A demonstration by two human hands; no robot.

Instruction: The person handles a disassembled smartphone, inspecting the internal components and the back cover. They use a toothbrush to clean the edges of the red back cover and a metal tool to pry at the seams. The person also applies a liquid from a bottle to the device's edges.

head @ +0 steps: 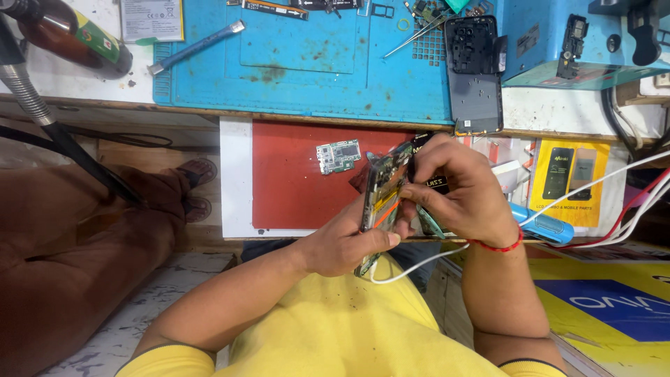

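My left hand (345, 244) grips an opened phone body (380, 192) by its lower edge and holds it on edge above my lap. My right hand (464, 188), with a red thread at the wrist, pinches at the phone's upper inside, fingers closed on a small part I cannot make out. An orange strip shows along the phone's inner side. A white cable (419, 264) hangs from the phone's bottom end. A small green circuit board (338, 155) lies on the red mat (293, 188) just left of the phone.
A blue work mat (307, 63) covers the bench beyond, with a blue-handled tool (195, 47), tweezers (419, 33) and a dark phone frame (474, 77). A brown bottle (70, 35) stands at far left. Another person's legs and sandalled feet (188, 185) are at left. Boxes (569, 181) lie at right.
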